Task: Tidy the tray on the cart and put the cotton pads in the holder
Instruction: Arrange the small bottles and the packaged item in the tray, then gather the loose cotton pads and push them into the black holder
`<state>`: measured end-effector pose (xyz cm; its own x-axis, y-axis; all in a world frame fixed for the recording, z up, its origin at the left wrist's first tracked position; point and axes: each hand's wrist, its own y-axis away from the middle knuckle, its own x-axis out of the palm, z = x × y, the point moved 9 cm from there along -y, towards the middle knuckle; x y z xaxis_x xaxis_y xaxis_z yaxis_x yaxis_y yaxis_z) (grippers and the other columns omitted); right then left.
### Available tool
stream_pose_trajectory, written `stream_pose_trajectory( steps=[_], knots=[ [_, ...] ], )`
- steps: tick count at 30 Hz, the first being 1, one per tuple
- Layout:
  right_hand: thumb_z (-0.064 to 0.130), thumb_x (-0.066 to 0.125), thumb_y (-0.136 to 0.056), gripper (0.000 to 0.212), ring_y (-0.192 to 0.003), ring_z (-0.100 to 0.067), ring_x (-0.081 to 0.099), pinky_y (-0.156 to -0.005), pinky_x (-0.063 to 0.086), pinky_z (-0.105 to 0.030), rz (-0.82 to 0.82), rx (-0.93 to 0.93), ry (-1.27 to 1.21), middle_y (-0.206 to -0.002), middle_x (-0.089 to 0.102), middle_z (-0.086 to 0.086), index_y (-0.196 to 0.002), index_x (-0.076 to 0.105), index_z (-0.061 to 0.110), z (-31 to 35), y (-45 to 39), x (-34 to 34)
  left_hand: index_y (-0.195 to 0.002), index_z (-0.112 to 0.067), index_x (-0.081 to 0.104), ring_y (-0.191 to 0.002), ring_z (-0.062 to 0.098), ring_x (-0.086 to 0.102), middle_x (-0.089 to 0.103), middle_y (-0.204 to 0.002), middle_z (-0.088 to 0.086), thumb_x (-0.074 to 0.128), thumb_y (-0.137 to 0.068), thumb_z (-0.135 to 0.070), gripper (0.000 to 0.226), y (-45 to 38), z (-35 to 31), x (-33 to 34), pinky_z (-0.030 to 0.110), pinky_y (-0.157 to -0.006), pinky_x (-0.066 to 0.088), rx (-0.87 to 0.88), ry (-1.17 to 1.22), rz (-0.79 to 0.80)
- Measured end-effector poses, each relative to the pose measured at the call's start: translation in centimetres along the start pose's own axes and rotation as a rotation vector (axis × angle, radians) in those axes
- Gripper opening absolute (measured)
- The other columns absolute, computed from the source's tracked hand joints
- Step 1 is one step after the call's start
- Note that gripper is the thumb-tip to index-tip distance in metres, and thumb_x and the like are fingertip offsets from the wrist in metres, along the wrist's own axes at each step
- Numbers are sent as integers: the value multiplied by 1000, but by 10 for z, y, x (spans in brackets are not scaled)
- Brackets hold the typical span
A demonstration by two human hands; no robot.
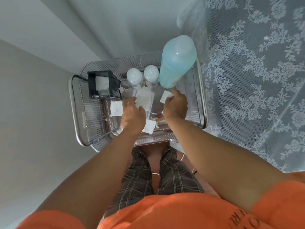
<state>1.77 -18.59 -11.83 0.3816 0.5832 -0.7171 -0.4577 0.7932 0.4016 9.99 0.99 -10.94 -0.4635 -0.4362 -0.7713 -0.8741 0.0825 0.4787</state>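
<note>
A clear ribbed tray [92, 113] sits on top of the cart [74, 113]. At its back left stands a black holder [100, 83] with white pads inside. A clear rectangular box [145, 98] lies in the tray's middle. My left hand [132, 116] rests over the box's near left side, fingers touching it. My right hand [175, 104] pinches a white cotton pad [165, 96] at the box's right. Loose pads lie left of my left hand [116, 109] and near the front [149, 127].
A tall light-blue bottle [177, 61] stands at the tray's back right, with two small white-capped bottles [134, 76] [151, 74] beside it. A lace curtain [255, 71] hangs close on the right, a wall on the left. My legs are below the cart.
</note>
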Motion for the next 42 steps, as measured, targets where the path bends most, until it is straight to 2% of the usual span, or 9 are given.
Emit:
stream_pose_trajectory(
  steps=[5,12,15,19,23,27,30,35,42],
  knots=[
    [15,65,-97,9,-83,-21,59,-67,38,-24,72,16,61,-121,54,-7,-106,65,18,-13,2,5,-136,-20,36,-107,27,58,38,-140,2,59,-97,-33,47,-13,-5,7,41,-63,41,-19,-174,45],
    [24,72,-93,8,-75,-5,55,-65,36,0,147,-213,-38,-110,55,-4,-100,72,21,36,47,-23,-108,-26,56,-98,24,57,38,-126,2,64,-93,-33,18,-19,-4,11,39,-62,43,-29,-155,14],
    [22,76,-90,10,-83,-8,58,-76,42,-6,153,-402,-98,-105,59,-4,-100,76,19,82,76,-38,-112,-20,57,-96,23,59,39,-138,1,58,-95,-27,19,-8,6,11,40,-67,44,-87,-182,47],
    [24,77,-90,12,-97,-18,61,-75,51,-27,175,-627,-93,-108,60,-7,-102,77,21,153,100,-32,-104,-23,50,-85,17,52,51,-120,2,59,-91,-19,16,25,13,-13,33,-68,38,-19,-70,-4],
    [27,74,-90,7,-93,-20,60,-59,46,-29,173,-795,42,-103,53,-2,-96,77,25,213,98,6,-104,-23,56,-76,19,52,48,-115,-2,62,-92,-26,14,69,22,-48,33,-55,40,43,55,-69],
    [27,73,-93,9,-97,-24,58,-48,24,-21,185,-915,269,-101,48,-1,-97,79,23,236,92,53,-103,-29,57,-65,16,50,47,-114,-8,62,-93,-35,12,95,36,-82,27,-46,29,30,40,-136],
    [28,72,-94,13,-97,-26,58,-48,36,-26,160,-986,351,-106,56,-7,-98,80,19,241,96,63,-101,-33,56,-58,12,45,47,-110,-12,59,-92,-41,13,103,41,-111,22,-44,19,16,-16,-224],
    [21,68,-93,13,-94,-28,62,-54,45,-30,44,-913,134,-106,61,-11,-101,78,18,214,100,21,-101,-32,56,-59,13,41,53,-108,-10,61,-91,-38,13,85,22,-161,20,-47,15,83,-49,-386],
    [22,63,-97,10,-88,-20,64,-63,51,-33,190,-550,185,-106,52,4,-102,72,24,71,102,-18,-105,-26,55,-62,26,44,53,-114,-2,60,-93,-35,16,26,-17,-198,38,-55,32,129,-182,-419]
  ],
)
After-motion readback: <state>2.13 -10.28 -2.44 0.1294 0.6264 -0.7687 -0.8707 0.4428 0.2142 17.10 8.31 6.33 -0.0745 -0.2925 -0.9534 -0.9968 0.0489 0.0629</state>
